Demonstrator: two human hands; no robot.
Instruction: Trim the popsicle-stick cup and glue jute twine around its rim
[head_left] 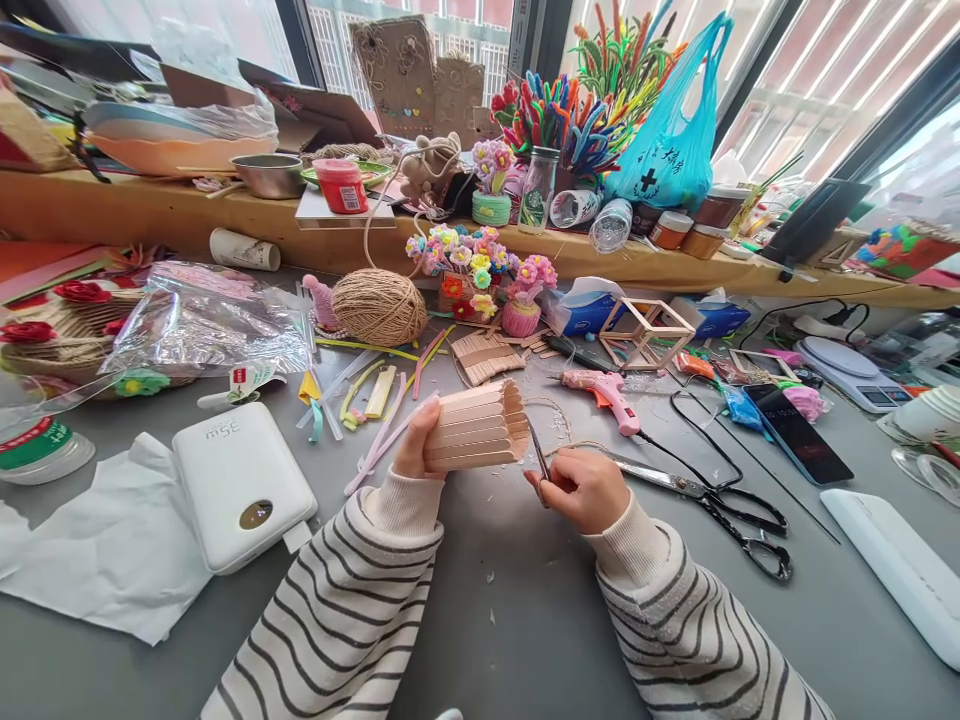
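Note:
My left hand point(417, 437) is closed round a small round basket of wooden craft sticks point(480, 425), held on its side above the grey table point(525, 600). My right hand point(585, 488) is closed on a small pair of scissors point(539, 458), whose tips point up at the basket's rim. A thin twine strand point(559, 410) runs from the basket's far side. Both sleeves are cream with dark stripes.
Large black-handled scissors point(712, 495) and a pink glue gun point(604, 392) lie right of my hands. A twine ball point(379, 307), a white power bank point(241, 482), a phone point(796, 432), a wooden cube frame point(645, 333) and pipe-cleaner flowers point(480, 270) surround them.

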